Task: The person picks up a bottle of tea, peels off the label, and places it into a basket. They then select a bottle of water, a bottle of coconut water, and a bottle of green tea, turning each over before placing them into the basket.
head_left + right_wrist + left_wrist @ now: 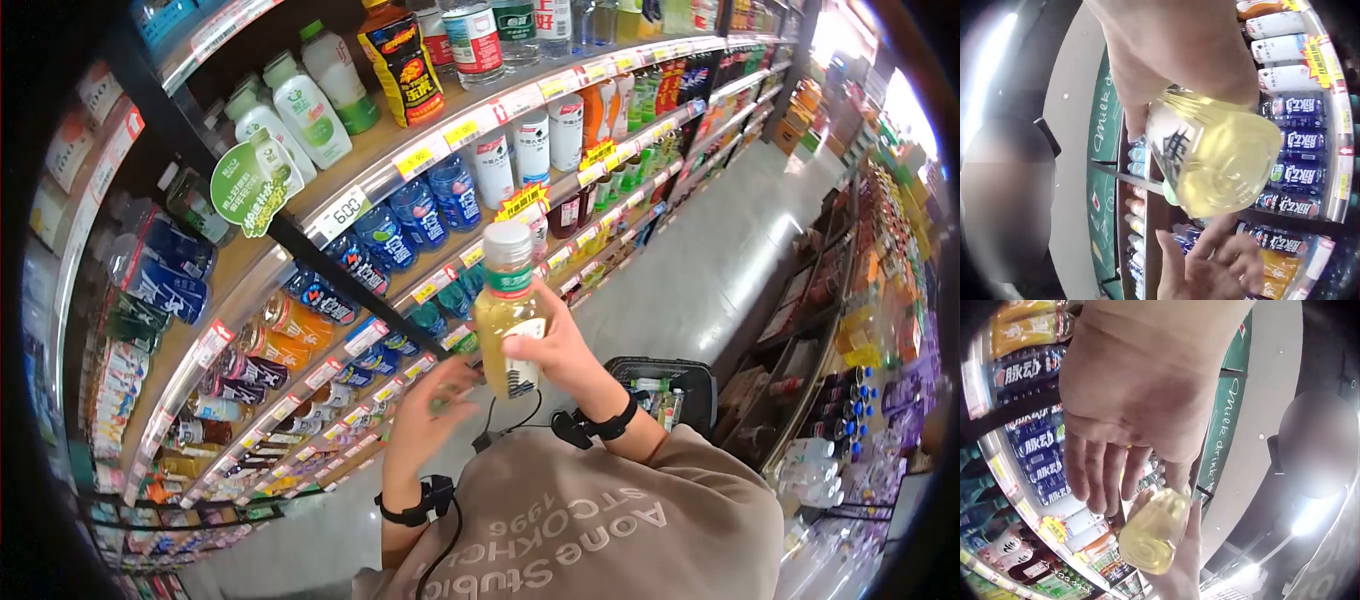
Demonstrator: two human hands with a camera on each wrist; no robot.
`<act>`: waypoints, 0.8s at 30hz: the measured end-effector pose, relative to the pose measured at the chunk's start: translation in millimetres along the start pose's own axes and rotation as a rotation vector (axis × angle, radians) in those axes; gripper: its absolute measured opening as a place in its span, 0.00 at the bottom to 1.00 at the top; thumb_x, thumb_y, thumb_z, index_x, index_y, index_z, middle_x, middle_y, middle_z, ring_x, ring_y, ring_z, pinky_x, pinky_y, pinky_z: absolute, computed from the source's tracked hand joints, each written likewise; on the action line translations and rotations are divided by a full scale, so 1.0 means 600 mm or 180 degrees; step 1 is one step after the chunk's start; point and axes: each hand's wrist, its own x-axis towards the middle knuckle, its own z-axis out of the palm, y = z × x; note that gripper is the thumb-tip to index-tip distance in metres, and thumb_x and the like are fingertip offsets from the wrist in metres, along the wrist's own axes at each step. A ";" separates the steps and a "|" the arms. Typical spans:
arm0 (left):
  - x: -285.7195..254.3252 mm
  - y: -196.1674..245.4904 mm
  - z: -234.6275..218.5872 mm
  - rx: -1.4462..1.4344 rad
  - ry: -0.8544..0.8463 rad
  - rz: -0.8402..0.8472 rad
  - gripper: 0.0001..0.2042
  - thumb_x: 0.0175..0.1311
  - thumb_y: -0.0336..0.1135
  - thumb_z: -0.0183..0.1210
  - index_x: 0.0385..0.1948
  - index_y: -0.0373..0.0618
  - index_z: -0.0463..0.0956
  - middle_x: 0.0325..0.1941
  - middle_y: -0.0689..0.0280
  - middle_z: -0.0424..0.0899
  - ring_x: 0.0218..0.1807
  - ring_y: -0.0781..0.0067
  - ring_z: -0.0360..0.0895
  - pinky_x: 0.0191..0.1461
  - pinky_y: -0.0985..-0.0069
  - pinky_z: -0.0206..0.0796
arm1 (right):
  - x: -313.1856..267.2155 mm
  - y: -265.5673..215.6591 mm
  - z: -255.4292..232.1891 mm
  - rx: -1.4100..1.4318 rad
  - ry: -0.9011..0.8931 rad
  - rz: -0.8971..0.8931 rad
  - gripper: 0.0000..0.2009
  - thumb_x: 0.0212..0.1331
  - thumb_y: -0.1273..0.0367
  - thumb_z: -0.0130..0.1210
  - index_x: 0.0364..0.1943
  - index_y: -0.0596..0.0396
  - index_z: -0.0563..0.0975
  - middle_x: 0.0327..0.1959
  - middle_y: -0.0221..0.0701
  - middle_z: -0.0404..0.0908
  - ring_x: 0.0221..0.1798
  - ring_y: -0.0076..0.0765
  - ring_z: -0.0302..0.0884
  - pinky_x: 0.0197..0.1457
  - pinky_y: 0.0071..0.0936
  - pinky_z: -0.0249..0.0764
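In the head view, my right hand (568, 350) grips a clear bottle of pale yellow drink (492, 325), thumb across its front label. The bottle stands nearly upright, with a white cap and a green band at the neck. My left hand (432, 408) is just left of the bottle's lower part, fingers loosely bent and holding nothing. From the left wrist view, the left palm (1138, 387) faces the camera, and the bottle's base (1147, 550) shows beyond the fingertips. The right wrist view has the bottle (1222, 156) large below the right wrist, with the left hand's spread fingers (1225, 250) under its base.
Curved shelves (480, 118) full of drinks run along the left and front. Blue-labelled bottles (415, 215) and white cans (530, 145) sit closest. A dark basket (690, 375) with bottles inside is beside my right arm. More stocked shelving (850, 330) lines the aisle's right side.
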 end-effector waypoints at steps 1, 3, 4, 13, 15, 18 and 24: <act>0.012 0.003 0.016 0.0049 -0.0092 0.0025 0.31 0.55 0.31 0.73 0.63 0.41 0.72 0.53 0.65 0.84 0.53 0.76 0.80 0.58 0.73 0.72 | 0.004 -0.006 0.006 -0.0218 0.0013 -0.0044 0.30 0.52 0.70 0.75 0.58 0.55 0.70 0.50 0.28 0.81 0.50 0.22 0.78 0.55 0.26 0.76; 0.020 0.005 0.051 -0.0137 -0.0097 -0.0003 0.38 0.52 0.33 0.77 0.67 0.40 0.68 0.59 0.63 0.81 0.60 0.73 0.79 0.64 0.70 0.70 | 0.004 -0.006 0.017 -0.0290 0.0019 -0.0080 0.30 0.52 0.70 0.75 0.58 0.55 0.70 0.49 0.28 0.80 0.50 0.21 0.78 0.56 0.26 0.75; 0.023 0.004 0.072 -0.0374 0.0000 -0.0023 0.41 0.50 0.33 0.78 0.68 0.39 0.67 0.61 0.63 0.80 0.62 0.72 0.78 0.66 0.69 0.69 | 0.004 -0.006 0.018 -0.0348 0.0015 -0.0100 0.30 0.52 0.70 0.75 0.58 0.55 0.70 0.49 0.27 0.80 0.50 0.21 0.77 0.56 0.26 0.75; 0.020 -0.002 0.129 -0.1023 0.0807 0.0224 0.38 0.44 0.31 0.80 0.62 0.40 0.71 0.58 0.63 0.83 0.60 0.71 0.80 0.66 0.68 0.69 | 0.003 -0.042 -0.010 -0.0067 -0.1076 0.0310 0.46 0.46 0.72 0.78 0.70 0.59 0.62 0.59 0.31 0.78 0.62 0.27 0.74 0.67 0.31 0.70; 0.018 0.006 0.140 -0.0991 0.0828 0.0204 0.37 0.44 0.30 0.80 0.60 0.39 0.73 0.57 0.63 0.83 0.58 0.71 0.81 0.65 0.68 0.70 | -0.003 -0.046 -0.017 -0.0322 -0.1184 0.0343 0.45 0.44 0.70 0.80 0.69 0.59 0.65 0.60 0.31 0.78 0.62 0.27 0.75 0.68 0.32 0.70; 0.021 0.017 0.159 -0.1058 0.0838 0.0272 0.34 0.44 0.28 0.79 0.58 0.39 0.74 0.56 0.63 0.83 0.57 0.70 0.82 0.63 0.68 0.71 | -0.018 -0.055 -0.019 -0.0527 -0.0980 0.0346 0.38 0.46 0.70 0.79 0.63 0.60 0.71 0.56 0.31 0.80 0.58 0.25 0.77 0.63 0.29 0.72; 0.035 0.026 0.171 -0.0902 0.0726 0.0469 0.32 0.46 0.26 0.78 0.57 0.39 0.75 0.57 0.62 0.83 0.58 0.68 0.81 0.64 0.68 0.70 | -0.022 -0.056 -0.031 -0.0370 -0.0734 0.0259 0.30 0.51 0.72 0.76 0.58 0.60 0.73 0.48 0.28 0.81 0.50 0.21 0.78 0.56 0.26 0.76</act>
